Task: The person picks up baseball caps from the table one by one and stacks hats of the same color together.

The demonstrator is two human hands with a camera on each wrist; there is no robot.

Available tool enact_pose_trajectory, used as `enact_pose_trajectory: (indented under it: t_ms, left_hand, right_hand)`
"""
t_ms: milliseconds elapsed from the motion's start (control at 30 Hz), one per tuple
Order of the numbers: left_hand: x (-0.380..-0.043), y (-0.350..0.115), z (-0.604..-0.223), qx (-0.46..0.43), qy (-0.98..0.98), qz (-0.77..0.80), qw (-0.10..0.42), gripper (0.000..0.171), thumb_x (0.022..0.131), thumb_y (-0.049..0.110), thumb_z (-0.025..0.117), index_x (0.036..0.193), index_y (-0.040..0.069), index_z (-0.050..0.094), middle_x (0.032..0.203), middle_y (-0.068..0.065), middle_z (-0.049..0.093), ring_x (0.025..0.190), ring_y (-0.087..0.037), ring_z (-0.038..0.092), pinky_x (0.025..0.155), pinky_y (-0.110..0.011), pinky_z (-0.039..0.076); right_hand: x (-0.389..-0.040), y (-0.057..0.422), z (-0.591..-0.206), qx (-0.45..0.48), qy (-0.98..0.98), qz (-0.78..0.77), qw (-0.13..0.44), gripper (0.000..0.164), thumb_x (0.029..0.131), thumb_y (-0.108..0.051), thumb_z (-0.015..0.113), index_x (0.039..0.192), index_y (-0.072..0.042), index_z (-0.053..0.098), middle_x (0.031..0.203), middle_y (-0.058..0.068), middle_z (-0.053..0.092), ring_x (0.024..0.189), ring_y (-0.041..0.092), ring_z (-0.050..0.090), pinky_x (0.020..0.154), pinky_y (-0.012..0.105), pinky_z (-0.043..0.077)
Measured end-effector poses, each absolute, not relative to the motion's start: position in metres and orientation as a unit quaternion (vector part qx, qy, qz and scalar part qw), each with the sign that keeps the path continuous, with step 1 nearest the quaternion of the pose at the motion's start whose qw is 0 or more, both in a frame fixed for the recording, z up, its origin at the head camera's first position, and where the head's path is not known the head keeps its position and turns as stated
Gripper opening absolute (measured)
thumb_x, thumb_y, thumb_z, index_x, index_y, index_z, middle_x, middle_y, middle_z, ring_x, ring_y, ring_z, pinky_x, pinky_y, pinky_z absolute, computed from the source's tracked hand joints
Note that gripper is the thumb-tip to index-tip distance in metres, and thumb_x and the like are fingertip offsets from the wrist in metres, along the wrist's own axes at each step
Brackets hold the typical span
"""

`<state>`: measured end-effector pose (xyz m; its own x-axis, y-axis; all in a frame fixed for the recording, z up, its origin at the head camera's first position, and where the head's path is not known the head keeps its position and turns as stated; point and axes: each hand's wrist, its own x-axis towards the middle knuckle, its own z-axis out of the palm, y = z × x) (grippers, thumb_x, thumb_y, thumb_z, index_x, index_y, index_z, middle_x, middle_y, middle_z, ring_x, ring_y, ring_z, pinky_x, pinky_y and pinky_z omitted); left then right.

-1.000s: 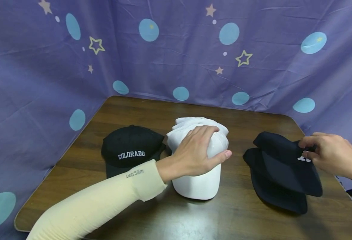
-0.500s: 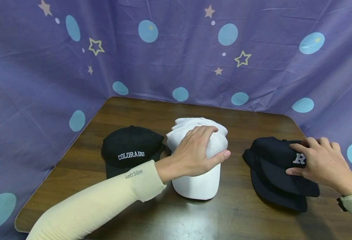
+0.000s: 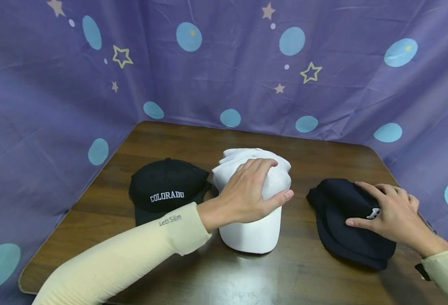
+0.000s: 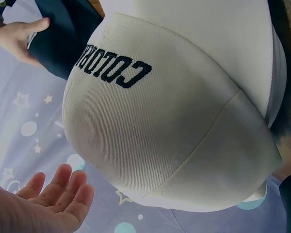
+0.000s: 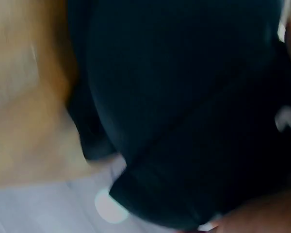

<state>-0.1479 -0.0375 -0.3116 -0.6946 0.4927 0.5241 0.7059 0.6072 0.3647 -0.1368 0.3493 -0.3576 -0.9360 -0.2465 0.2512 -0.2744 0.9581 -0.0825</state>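
My left hand [image 3: 246,192] hovers or rests over the front of a stack of white caps [image 3: 250,237]. In the left wrist view its fingers [image 4: 63,199] are loosely bent, apart from the nearest white cap, which bears dark lettering. On the right, my right hand [image 3: 395,212] lies spread over the crown of a navy cap [image 3: 336,197]. Its thumb presses the front beside a white letter, partly covered. The navy cap sits over another, whose brim [image 3: 374,262] shows below. The right wrist view is blurred, with dark navy cloth [image 5: 184,97] filling most of it.
A black cap [image 3: 166,182] lettered COLORADO stands left of the white stack, partly behind my left sleeve [image 3: 132,250]. The caps stand on a brown wooden table [image 3: 193,135]. Purple curtains [image 3: 227,63] with stars and blue spots close off the back and sides.
My right hand has gone from pinching the upper navy cap's front to spreading over its crown, moving left and down. That cap now sits lower over the other. The left hand stays put.
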Motion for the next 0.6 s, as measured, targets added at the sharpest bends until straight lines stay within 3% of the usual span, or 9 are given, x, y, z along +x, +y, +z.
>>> enact_pose_trajectory:
  t_ms: [167, 333, 600]
  left_hand:
    - [-0.147, -0.038, -0.311, -0.34, -0.878, -0.282, 0.186, 0.066, 0.087, 0.065, 0.045, 0.129, 0.013, 0.046, 0.126, 0.003, 0.051, 0.119, -0.012, 0.042, 0.099, -0.034, 0.034]
    - [-0.146, -0.039, -0.314, -0.336, -0.879, -0.282, 0.186, 0.067, 0.087, 0.065, 0.045, 0.129, 0.013, 0.046, 0.126, 0.004, 0.05, 0.119, -0.012, 0.041, 0.1, -0.034, 0.033]
    - [-0.145, -0.042, -0.314, -0.33, -0.882, -0.277, 0.188, 0.069, 0.087, 0.066, 0.045, 0.13, 0.011, 0.046, 0.128, 0.003, 0.05, 0.119, -0.013, 0.041, 0.1, -0.034, 0.033]
  right_hand:
    - [-0.137, 0.346, -0.373, 0.122, -0.981, 0.077, 0.129, 0.121, 0.051, -0.073, 0.077, 0.15, -0.029, 0.026, 0.127, 0.03, 0.04, 0.108, 0.059, 0.034, 0.068, 0.073, 0.029]
    - [-0.141, 0.337, -0.383, 0.115, -0.985, 0.107, 0.071, 0.126, 0.054, -0.077, 0.072, 0.153, -0.024, 0.014, 0.134, 0.035, 0.033, 0.108, 0.06, 0.033, 0.071, 0.074, 0.03]
    - [-0.148, 0.32, -0.388, 0.116, -0.98, 0.144, 0.067, 0.121, 0.054, -0.076, 0.073, 0.151, -0.025, 0.022, 0.138, 0.029, 0.032, 0.116, 0.056, 0.031, 0.077, 0.075, 0.026]
